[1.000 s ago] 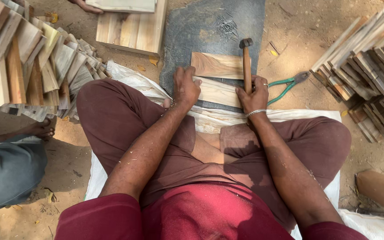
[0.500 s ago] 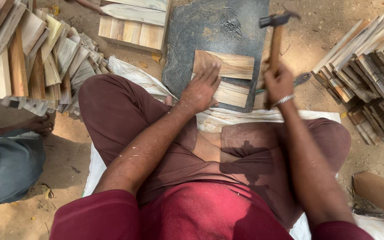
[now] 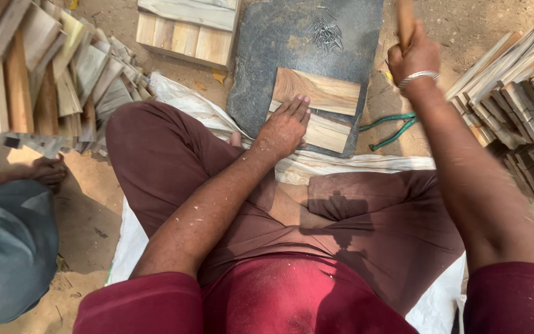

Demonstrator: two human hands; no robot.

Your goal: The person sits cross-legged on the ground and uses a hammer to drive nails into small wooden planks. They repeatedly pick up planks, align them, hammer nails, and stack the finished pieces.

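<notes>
The person sat cross-legged on a white sack point(image 3: 366, 166) spread over sandy ground, facing a dark stone slab point(image 3: 292, 49) that served as the surface. On the slab lay two wooden boards point(image 3: 319, 93), one overlapping the other, pale with brown grain. The left hand point(image 3: 284, 128) lay open and flat on the boards, fingers stretched forward, pressing them against the slab. The right hand point(image 3: 412, 59) was raised above the slab's right edge, closed in a fist around a wooden handle point(image 3: 405, 21) whose top ran out of view, so its head could not be seen. A metal bangle point(image 3: 416, 77) circled that wrist.

A small heap of nails point(image 3: 327, 34) rested near the far end of the slab, well apart from the boards. Green-handled pliers point(image 3: 390, 127) lay on the ground just beside the slab's right side, under the raised forearm. A finished panel of joined slats point(image 3: 186, 31) sat beyond the slab to the left. Stacks of cut wood pieces point(image 3: 44, 74) crowded the left side, and more stacked strips point(image 3: 520, 93) the right. Another person's foot point(image 3: 47, 170) and grey-trousered leg point(image 3: 7, 247) showed at the left edge.
</notes>
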